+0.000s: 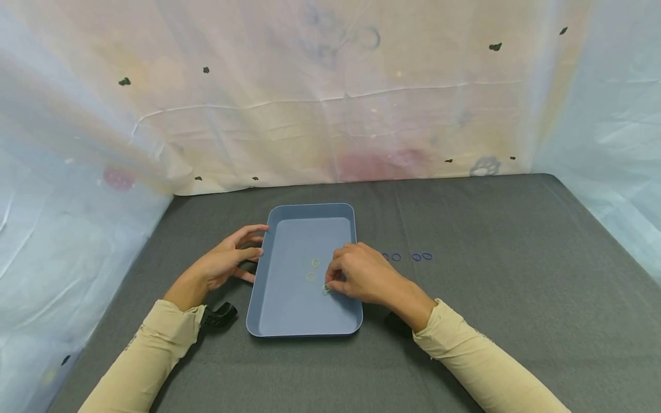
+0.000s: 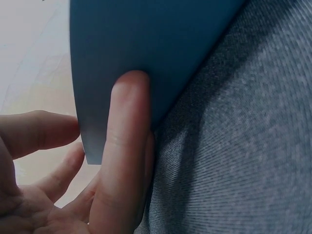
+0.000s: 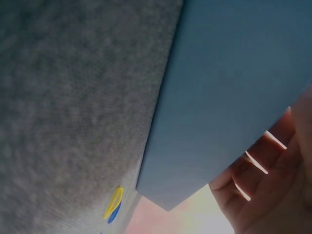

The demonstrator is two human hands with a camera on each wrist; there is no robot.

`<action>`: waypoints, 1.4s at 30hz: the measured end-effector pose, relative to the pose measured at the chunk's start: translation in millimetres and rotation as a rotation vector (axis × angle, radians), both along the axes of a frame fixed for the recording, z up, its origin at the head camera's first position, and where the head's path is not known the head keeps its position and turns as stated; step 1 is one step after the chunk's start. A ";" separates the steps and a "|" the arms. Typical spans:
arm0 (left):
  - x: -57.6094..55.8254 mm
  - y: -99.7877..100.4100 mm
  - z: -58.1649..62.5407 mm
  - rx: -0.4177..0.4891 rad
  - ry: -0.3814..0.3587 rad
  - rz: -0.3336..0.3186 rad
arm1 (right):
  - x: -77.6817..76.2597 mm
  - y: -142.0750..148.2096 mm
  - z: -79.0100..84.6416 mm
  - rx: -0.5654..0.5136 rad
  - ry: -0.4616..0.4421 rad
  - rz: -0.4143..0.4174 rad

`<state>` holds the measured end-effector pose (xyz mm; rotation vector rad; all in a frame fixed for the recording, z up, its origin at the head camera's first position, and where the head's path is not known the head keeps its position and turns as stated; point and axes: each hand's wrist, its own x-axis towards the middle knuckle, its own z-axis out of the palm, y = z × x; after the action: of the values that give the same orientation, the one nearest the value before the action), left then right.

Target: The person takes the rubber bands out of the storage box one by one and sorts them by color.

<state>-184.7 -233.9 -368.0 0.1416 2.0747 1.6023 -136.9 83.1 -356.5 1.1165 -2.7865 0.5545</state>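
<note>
A shallow blue-grey tray (image 1: 289,312) lies on the cloth-covered table. My left hand (image 1: 227,261) touches its left outer wall with fingers spread and fairly straight; the left wrist view has one finger against the tray wall (image 2: 175,34). Over the right half of the tray, my right hand (image 1: 361,272) pinches a small pale-green rubber band (image 1: 326,289) close to the tray floor. Two thin yellowish rubber bands, an upper one (image 1: 315,259) and a lower one (image 1: 310,281), lie in the tray left of those fingertips. In the right wrist view the fingertips are hidden behind the tray wall (image 3: 214,97).
Several blue rubber bands (image 1: 396,260) lie in a row on the table right of the tray, partly behind the right hand. A yellow band (image 3: 113,200) shows on the cloth in the right wrist view. A pale patterned sheet (image 1: 289,143) hangs behind the table.
</note>
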 end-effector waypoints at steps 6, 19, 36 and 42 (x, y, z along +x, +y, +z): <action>0.5 -0.4 0.4 0.002 -0.005 0.005 | -0.6 0.1 1.6 -0.012 -0.013 0.004; 1.7 -2.8 -0.1 0.010 -0.011 0.006 | -1.1 7.2 9.6 -0.006 -0.011 -0.014; -0.7 -6.1 -2.0 0.016 0.001 -0.008 | 5.0 26.4 17.1 -0.048 -0.093 -0.092; -2.5 -3.1 -3.0 0.018 -0.009 -0.010 | 9.8 34.5 18.4 -0.048 -0.089 -0.123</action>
<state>-187.2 -237.0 -371.0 0.1504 2.0501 1.6128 -127.1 117.6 -338.1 0.9251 -2.8758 0.6701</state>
